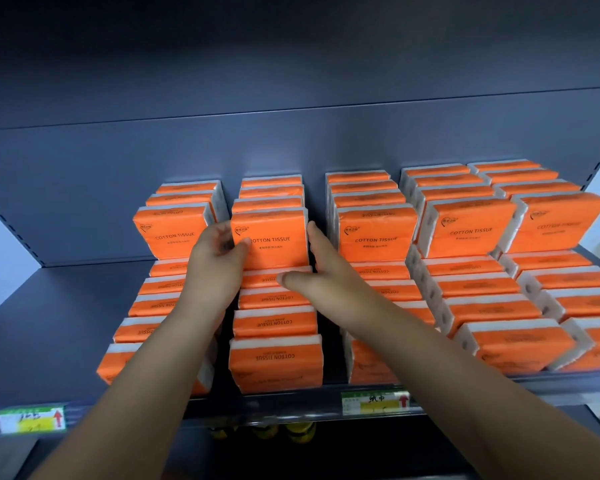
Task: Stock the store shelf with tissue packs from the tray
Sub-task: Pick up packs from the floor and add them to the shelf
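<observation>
Your left hand (219, 252) grips the pack (274, 240) by its left edge, with the thumb on the orange front and the fingers curled behind. Your right hand (326, 268) is open and flat. Its straight fingers lie against the pack's right edge, and its thumb sticks out left, just below the pack. The pack stands upright on the shelf (66, 306), label facing you, at the front of a raised stack. Other packs (378, 233) fill the columns around it: one column left of the pack, three right of it, and rows below it running to the shelf's front edge. One price tag (374, 402) sits below-right of the pack, and a second tag (32, 419) sits far below-left. Yellow items (300, 432) show well below the pack, too blurred to identify.
</observation>
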`<state>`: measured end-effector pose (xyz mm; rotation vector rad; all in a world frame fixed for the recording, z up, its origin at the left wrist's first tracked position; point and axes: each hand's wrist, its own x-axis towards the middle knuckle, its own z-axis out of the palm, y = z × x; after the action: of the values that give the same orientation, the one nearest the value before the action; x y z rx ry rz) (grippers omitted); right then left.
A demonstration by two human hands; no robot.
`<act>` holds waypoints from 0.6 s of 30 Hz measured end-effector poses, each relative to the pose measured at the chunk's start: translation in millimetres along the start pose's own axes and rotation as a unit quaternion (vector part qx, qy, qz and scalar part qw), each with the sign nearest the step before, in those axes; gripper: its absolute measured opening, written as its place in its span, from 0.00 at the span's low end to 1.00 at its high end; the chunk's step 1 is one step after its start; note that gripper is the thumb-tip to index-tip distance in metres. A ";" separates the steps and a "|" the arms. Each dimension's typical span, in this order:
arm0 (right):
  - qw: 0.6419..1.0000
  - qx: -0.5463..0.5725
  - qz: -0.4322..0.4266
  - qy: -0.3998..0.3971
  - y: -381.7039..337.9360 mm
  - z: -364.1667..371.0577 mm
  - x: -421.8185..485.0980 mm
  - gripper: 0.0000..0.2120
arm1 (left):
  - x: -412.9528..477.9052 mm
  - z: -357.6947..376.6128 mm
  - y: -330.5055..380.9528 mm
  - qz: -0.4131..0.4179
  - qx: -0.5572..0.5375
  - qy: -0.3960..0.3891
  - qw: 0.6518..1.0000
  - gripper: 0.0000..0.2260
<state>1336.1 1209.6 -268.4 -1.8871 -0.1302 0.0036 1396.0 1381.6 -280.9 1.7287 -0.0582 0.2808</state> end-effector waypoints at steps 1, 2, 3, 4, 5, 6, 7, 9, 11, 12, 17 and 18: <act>1.000 0.000 0.005 -0.001 0.3 0.5 1.3 0.41 | 0.8 -0.4 -0.5 0.001 -0.002 -0.001 1.000 0.10; 1.000 0.001 0.006 -0.003 0.6 1.0 2.8 0.42 | 1.7 -1.0 -1.4 0.003 -0.002 -0.004 1.000 0.10; 1.000 0.002 0.004 -0.004 0.6 0.8 4.3 0.41 | 2.0 -1.7 -1.7 0.005 -0.003 -0.009 1.000 0.10; 1.000 0.005 -0.001 -0.005 0.4 0.3 5.3 0.38 | 2.0 -2.3 -1.8 0.007 -0.003 -0.013 1.000 0.10; 1.000 0.010 -0.006 -0.005 -0.3 -0.9 5.8 0.33 | 1.6 -3.0 -1.7 0.009 -0.004 -0.015 1.000 0.10; 1.000 0.016 -0.011 -0.004 -0.7 -1.6 6.2 0.30 | 1.5 -3.2 -1.6 0.012 -0.005 -0.016 1.000 0.10; 1.000 0.019 -0.016 -0.001 -1.2 -2.6 6.2 0.28 | 1.4 -3.5 -1.7 0.015 -0.006 -0.016 1.000 0.10; 1.000 0.016 -0.022 0.005 -0.9 -3.0 6.8 0.27 | 1.3 -3.5 -1.5 0.018 -0.008 -0.019 1.000 0.10; 1.000 0.014 -0.026 0.009 -0.8 -2.7 7.8 0.27 | 1.7 -3.5 -1.3 0.016 -0.012 -0.022 1.000 0.10; 0.999 0.016 -0.028 0.011 -0.7 -2.8 8.5 0.27 | 2.1 -3.3 -1.4 0.014 -0.014 -0.022 1.000 0.10; 0.999 0.039 -0.021 0.004 -0.8 -5.4 9.5 0.25 | 3.0 -3.8 -1.4 0.012 -0.015 -0.023 1.000 0.09; 0.999 0.039 -0.019 0.003 -0.4 -5.4 9.6 0.25 | 2.7 -3.8 -1.0 0.010 -0.017 -0.024 1.000 0.10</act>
<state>1346.0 1205.5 -265.8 -1.8059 -0.1605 -0.0230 1398.2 1385.8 -280.7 1.7022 -0.1158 0.2512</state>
